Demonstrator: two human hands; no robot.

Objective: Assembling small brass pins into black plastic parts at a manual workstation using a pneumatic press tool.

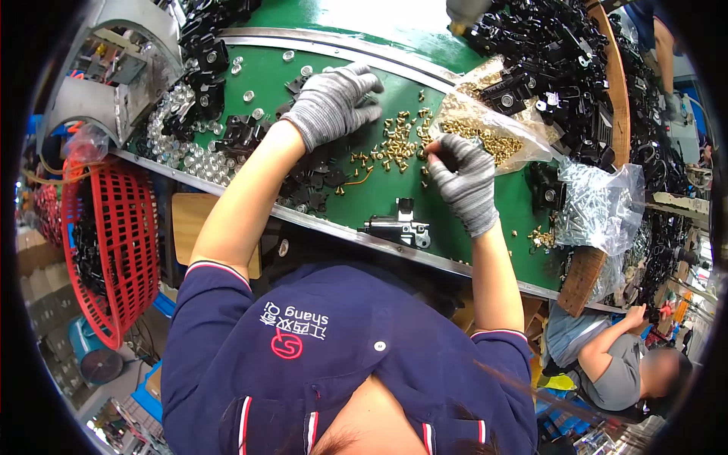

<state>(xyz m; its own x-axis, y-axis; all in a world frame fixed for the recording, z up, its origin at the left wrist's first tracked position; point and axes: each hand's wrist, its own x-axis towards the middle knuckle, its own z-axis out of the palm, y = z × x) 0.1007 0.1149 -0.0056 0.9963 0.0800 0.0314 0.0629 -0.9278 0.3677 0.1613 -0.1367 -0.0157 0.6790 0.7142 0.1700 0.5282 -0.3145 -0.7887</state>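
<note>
My left hand (337,102), in a grey knit glove, is over the green tabletop beside thin black parts (322,176). Its thumb and fingers are apart, and nothing shows between them. To the right, my gloved right hand (464,182) has bare fingertips bent together at the edge of a loose pile of brass screws (398,140). Whatever those fingertips hold is too small to make out. A clear bag (485,136) of brass screws lies open just beyond this hand. Near the front edge lies a black and silver metal assembly (402,225), touched by neither hand.
Clear round pieces (201,163) and black housings (243,135) lie at left. Black assemblies (531,53) are heaped at back right, near a bag of silver screws (599,205). A red basket (125,243) stands left of the table. Another person (614,371) sits at lower right.
</note>
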